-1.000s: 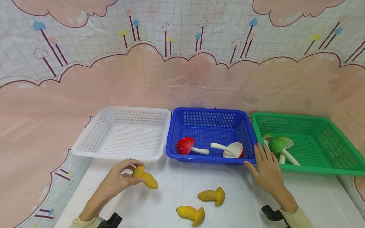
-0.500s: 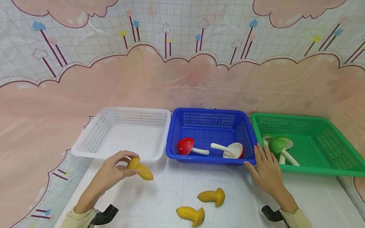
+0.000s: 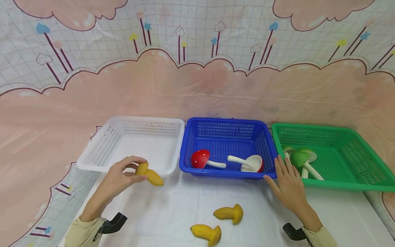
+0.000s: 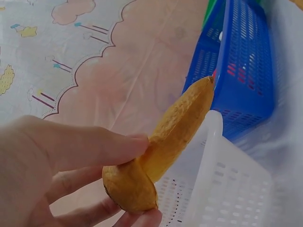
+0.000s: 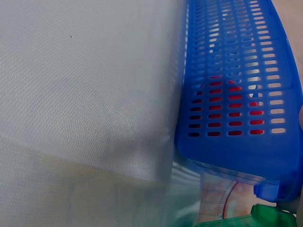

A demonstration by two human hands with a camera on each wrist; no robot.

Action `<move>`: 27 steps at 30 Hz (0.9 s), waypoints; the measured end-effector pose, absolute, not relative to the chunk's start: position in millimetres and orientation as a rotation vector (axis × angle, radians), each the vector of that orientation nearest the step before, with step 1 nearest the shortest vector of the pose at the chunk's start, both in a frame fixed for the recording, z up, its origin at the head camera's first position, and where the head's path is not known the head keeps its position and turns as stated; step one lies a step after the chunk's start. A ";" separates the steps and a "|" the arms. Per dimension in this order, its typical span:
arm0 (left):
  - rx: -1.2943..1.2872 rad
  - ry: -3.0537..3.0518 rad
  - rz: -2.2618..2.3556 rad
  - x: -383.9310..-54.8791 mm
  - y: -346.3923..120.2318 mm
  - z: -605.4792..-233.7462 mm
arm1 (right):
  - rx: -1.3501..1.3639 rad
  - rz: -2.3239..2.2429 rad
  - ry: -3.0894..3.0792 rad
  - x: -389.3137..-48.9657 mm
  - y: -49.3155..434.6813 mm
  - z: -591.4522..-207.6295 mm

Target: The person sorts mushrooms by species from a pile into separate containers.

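The person's left hand [image 3: 121, 176] grasps a mustard-yellow mushroom-shaped piece [image 3: 154, 177] by its cap end, the thumb pressed along the neck and the other fingers curled under the cap, so that the stem sticks out free, away from the palm. The held piece is at the near edge of a white perforated plastic basket [image 3: 151, 147], in front of its right half; whether it touches the rim is hard to tell from these angles. The right hand [image 3: 290, 187] grips nothing — its fingers are extended, lying where a blue perforated plastic basket [image 3: 228, 142] and a green perforated plastic basket [image 3: 348, 156] meet at their near corners. The three baskets stand in a row, white at the left, blue in the middle, green at the right. Inside the blue one lie two mushrooms with white stems: a red-capped one with white dots [image 3: 200, 159] on the left, and a red-and-white one [image 3: 254, 162] with its pale underside showing on the right. Green-capped mushrooms with white stems [image 3: 299, 159] are bunched at the left side of the green basket. Two more mustard-yellow mushroom-shaped pieces [image 3: 206, 233] lie near each other on the white-covered table [image 3: 163, 219], between the forearms. Behind the baskets hangs a peach-and-white printed cloth [image 3: 185, 89] — clouds, stars and a grid.
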State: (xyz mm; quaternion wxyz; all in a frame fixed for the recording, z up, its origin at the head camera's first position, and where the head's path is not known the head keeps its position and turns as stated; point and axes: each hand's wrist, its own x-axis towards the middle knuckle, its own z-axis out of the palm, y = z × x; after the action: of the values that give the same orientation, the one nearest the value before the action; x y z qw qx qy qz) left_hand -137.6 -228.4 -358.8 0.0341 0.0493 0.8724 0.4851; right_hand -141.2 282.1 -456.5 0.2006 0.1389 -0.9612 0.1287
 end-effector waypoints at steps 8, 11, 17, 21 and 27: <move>0.148 2.765 1.427 -147.6 -234.4 -352.2 | 0.390 0.364 -2.688 -141.8 281.9 -457.8; 0.129 2.792 1.406 -152.4 -235.4 -350.8 | 0.393 0.357 -2.691 -141.8 281.9 -457.8; 0.113 2.820 1.383 -161.1 -238.3 -349.8 | 0.389 0.360 -2.691 -141.0 281.7 -456.9; 0.079 2.813 1.368 -165.5 -241.7 -348.9 | 0.389 0.358 -2.693 -140.0 281.3 -456.2; 0.052 2.818 1.375 -172.4 -246.7 -350.2 | 0.392 0.361 -2.698 -139.7 281.1 -456.4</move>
State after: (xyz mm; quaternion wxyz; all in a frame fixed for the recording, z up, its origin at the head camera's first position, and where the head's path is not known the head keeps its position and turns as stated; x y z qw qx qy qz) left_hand -172.4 -246.7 -350.2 0.0027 0.0167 0.8986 0.4385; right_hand -139.7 281.1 -456.4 0.1947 0.1399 -0.9622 0.1288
